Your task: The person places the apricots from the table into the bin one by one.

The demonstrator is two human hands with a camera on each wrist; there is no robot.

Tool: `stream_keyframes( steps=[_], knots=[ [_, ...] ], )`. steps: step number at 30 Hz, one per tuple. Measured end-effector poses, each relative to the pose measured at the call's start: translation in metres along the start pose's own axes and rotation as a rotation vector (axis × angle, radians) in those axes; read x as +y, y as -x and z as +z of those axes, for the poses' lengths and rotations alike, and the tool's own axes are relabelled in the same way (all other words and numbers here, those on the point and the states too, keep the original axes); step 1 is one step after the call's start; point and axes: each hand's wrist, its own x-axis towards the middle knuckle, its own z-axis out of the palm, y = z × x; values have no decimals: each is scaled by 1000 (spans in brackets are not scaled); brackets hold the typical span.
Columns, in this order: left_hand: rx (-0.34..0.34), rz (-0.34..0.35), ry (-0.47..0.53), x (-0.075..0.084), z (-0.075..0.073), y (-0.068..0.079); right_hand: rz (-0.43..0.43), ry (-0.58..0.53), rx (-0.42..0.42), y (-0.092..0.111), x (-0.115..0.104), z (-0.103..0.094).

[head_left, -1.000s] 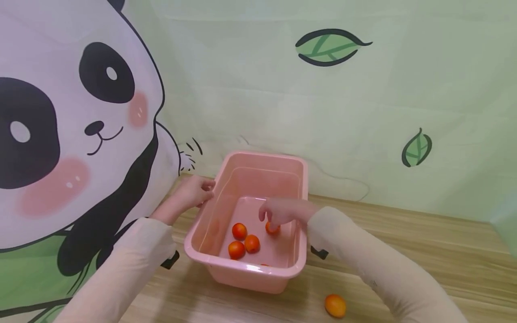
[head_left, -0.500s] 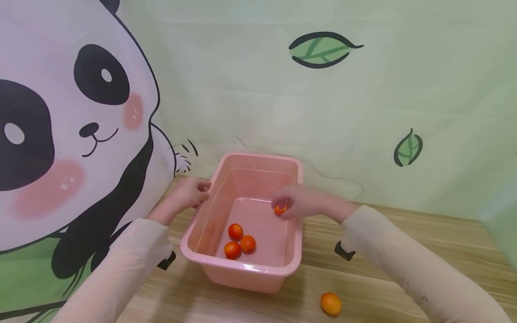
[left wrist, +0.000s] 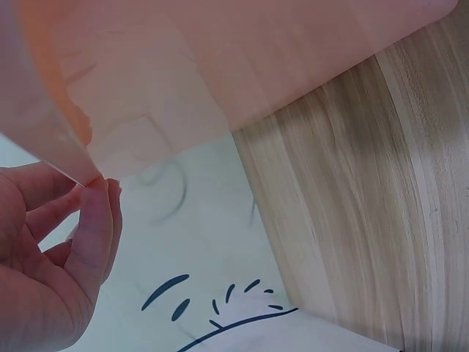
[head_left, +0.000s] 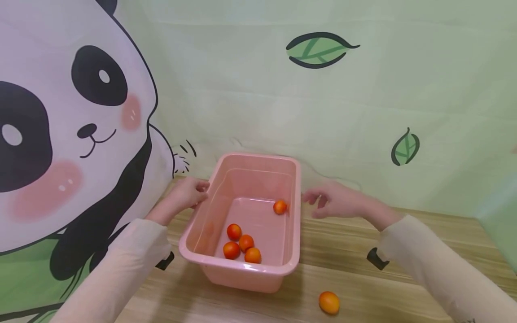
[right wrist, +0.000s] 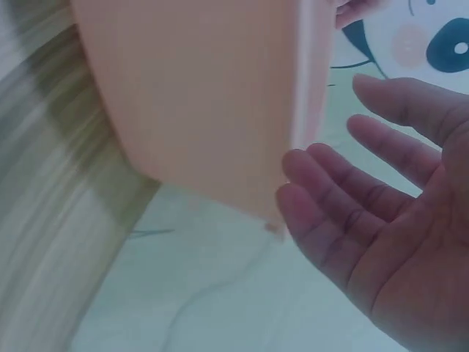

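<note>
A pink plastic tub (head_left: pixel 242 282) stands on the table in the head view. My left hand (head_left: pixel 186 193) pinches its left rim between thumb and fingers, which the left wrist view shows close up on the hand (left wrist: pixel 66 242). Just outside the right rim is my right hand (head_left: pixel 339 199), its fingers loosely bent and holding nothing; the right wrist view shows the same hand (right wrist: pixel 388 213) beside the tub's wall. One round orange-red fruit (head_left: pixel 280 207) lies at the tub's back right. Several similar fruits (head_left: pixel 231 250) cluster at the front left of the tub floor.
Another fruit, more yellow-orange (head_left: pixel 329 303), lies on the wooden table (head_left: pixel 363 264) to the front right of the tub. Behind the table hangs a pale green cloth (head_left: pixel 242 89) printed with a panda and leaves.
My right hand carried one fruit to the tub's back right, let go, and moved out over the right rim. My left hand stays on the left rim. The view shifts slightly.
</note>
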Motion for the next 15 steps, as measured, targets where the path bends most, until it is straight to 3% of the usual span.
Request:
stream_keyframes(
  steps=[9, 15],
  knots=[
    [-2, -9, -5, -1, 0, -2, 111, -27, -138, 22, 25, 20],
    [1, 0, -10, -3, 0, -3, 81, 5, -195, 29, 35, 39]
  ],
)
